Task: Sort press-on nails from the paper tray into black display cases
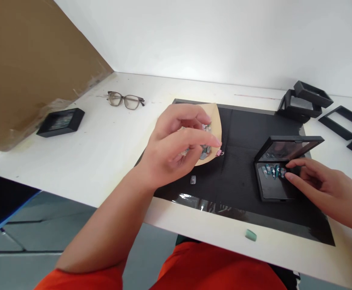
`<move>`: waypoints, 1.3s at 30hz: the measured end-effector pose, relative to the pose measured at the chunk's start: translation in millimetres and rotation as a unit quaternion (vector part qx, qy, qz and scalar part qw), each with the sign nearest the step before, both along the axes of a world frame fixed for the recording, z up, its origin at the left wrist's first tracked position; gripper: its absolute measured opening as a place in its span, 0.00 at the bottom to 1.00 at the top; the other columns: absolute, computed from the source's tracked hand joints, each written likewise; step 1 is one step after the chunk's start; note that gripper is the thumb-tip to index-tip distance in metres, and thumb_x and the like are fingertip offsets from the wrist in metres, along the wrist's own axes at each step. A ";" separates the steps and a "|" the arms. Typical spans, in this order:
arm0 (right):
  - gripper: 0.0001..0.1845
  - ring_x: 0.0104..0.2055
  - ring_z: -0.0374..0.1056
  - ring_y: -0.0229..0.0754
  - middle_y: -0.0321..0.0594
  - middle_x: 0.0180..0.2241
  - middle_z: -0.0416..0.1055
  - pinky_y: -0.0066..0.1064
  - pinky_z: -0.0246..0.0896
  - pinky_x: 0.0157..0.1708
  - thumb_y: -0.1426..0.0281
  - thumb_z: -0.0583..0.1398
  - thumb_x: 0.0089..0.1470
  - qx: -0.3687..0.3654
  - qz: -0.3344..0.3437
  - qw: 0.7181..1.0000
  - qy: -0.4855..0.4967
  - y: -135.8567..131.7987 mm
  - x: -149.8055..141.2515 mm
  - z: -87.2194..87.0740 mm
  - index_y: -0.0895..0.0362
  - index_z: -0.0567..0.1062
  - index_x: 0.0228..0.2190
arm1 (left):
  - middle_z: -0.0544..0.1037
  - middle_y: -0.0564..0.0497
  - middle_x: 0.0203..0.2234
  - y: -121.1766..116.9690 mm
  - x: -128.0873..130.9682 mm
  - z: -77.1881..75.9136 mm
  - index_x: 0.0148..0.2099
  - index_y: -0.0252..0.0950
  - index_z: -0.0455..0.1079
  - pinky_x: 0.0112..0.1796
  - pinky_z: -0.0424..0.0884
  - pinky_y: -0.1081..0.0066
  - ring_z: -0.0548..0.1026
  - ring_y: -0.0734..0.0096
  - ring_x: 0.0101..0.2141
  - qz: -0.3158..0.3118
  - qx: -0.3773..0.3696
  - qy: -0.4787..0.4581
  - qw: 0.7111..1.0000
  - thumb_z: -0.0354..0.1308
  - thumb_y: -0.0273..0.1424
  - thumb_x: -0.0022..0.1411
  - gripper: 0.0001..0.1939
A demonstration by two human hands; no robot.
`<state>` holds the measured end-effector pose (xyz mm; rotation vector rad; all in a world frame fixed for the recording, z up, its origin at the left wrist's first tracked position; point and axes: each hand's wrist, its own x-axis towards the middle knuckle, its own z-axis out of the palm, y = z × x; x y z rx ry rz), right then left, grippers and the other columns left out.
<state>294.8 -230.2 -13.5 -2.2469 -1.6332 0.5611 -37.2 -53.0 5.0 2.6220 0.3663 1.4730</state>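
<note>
My left hand (176, 147) hovers over a tan paper holder (215, 121), fingers curled but apart, with nothing visible between them. Small glossy grey-green pieces (205, 151) lie in the holder, partly hidden by that hand. A pink binder clip (219, 153) is at its edge. On the right, a black hinged display case (259, 181) stands with its lid raised. Inside, several teal decorated press-on nails (273, 172) form a row. My right hand (317, 183) reaches in from the right, thumb and forefinger at the rightmost press-on nail (283, 172).
A black mat (239, 121) covers part of the white table, with a small grey piece (193, 179) on it. A green nail-shaped piece (250, 235) lies near the front edge. Glasses (126, 100), a closed black case (61, 121) and several black frames (343, 121) lie around.
</note>
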 end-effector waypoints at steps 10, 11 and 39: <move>0.42 0.25 0.67 0.46 0.35 0.24 0.73 0.38 0.61 0.26 0.25 0.55 0.56 -0.048 -0.006 0.999 0.013 3.5 5.0 4.5 0.45 0.81 0.48 | 0.78 0.53 0.45 -3.4 0.6 2.2 0.54 0.52 0.68 0.37 0.83 0.67 0.82 0.72 0.40 0.038 -0.039 -0.009 0.998 0.52 0.21 0.73 0.18; 0.42 0.25 0.68 0.47 0.35 0.25 0.73 0.38 0.62 0.26 0.26 0.55 0.56 -0.056 -0.005 0.998 0.016 3.9 5.9 4.9 0.45 0.81 0.49 | 0.78 0.53 0.46 -3.2 0.0 0.8 0.54 0.53 0.68 0.37 0.83 0.65 0.82 0.71 0.39 0.039 -0.048 -0.006 0.998 0.51 0.21 0.73 0.18; 0.39 0.25 0.67 0.45 0.35 0.25 0.73 0.37 0.61 0.27 0.28 0.56 0.59 -0.049 -0.003 0.999 0.021 0.8 6.6 0.7 0.45 0.80 0.51 | 0.79 0.50 0.50 5.0 2.1 -12.7 0.53 0.49 0.74 0.43 0.89 0.60 0.83 0.62 0.52 0.056 -0.062 -0.065 0.994 0.66 0.27 0.73 0.12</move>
